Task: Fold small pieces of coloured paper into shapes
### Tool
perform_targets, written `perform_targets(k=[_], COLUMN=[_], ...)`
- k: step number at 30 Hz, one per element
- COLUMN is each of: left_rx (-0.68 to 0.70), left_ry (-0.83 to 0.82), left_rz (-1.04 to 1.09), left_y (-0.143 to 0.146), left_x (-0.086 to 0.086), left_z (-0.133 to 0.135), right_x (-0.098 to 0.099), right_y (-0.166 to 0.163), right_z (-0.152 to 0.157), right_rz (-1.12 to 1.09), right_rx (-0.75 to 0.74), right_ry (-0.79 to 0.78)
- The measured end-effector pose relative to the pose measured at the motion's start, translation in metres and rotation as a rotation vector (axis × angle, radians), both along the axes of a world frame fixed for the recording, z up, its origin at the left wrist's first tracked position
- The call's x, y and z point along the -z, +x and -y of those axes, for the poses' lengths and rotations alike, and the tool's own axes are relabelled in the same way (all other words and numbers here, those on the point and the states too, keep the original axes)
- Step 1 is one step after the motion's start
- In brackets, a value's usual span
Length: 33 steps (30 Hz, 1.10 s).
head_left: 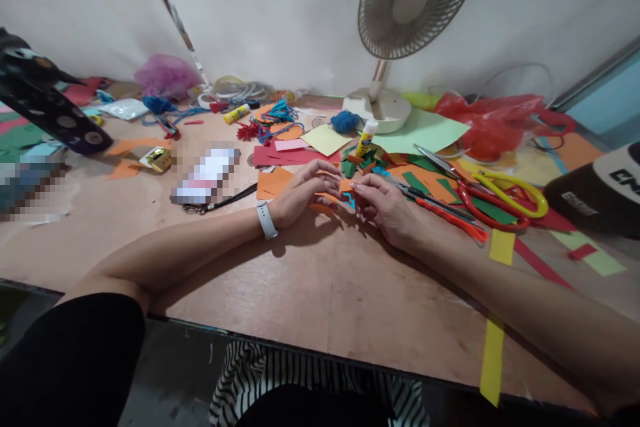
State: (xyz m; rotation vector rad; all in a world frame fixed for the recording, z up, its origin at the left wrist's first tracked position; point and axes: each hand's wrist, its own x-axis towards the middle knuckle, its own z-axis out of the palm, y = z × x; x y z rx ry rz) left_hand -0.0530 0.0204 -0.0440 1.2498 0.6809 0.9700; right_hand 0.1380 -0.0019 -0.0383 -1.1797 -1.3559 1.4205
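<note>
Over the table's middle, my right hand (387,210) pinches a small orange paper piece (346,185) between thumb and fingertips. My left hand (309,192), with a pale watch band (267,220) on its wrist, is just left of it. Its fingers are spread and gently curved, and whether they touch the piece I cannot tell. Beneath and behind the left hand lies orange paper (273,182). A bit of blue paper (349,199) shows between the hands. Past my right hand lie an orange craft knife (453,219) and scissors with red and yellow handles (493,200).
A glue stick (367,138) stands among green scraps, before a white fan (385,110). Blue yarn (345,122) and coloured papers lie behind. Left are a blurred phone (206,175), a padlock (159,159) and a dark bottle (55,107). A yellow strip (494,353) hangs over the front edge.
</note>
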Motion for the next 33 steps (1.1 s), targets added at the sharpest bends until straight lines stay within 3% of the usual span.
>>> perform_targets(k=[4, 10, 23, 33], left_rx=[0.101, 0.216, 0.236, 0.27], left_ry=[-0.14, -0.042, -0.101, -0.037], left_rz=[-0.073, -0.132, -0.138, -0.165], left_y=[0.0015, 0.0019, 0.0035, 0.0019], left_x=[-0.0024, -0.0074, -0.0062, -0.0077], left_z=[0.0007, 0.0043, 0.0046, 0.0068], right_x=[-0.0012, 0.0002, 0.0023, 0.0045], right_y=[-0.0014, -0.0005, -0.0016, 0.0002], right_z=[0.0012, 0.0013, 0.0009, 0.0016], right_rz=[-0.007, 0.012, -0.019, -0.02], right_rx=[0.009, -0.003, -0.074, -0.086], right_ry=[0.009, 0.012, -0.026, -0.004])
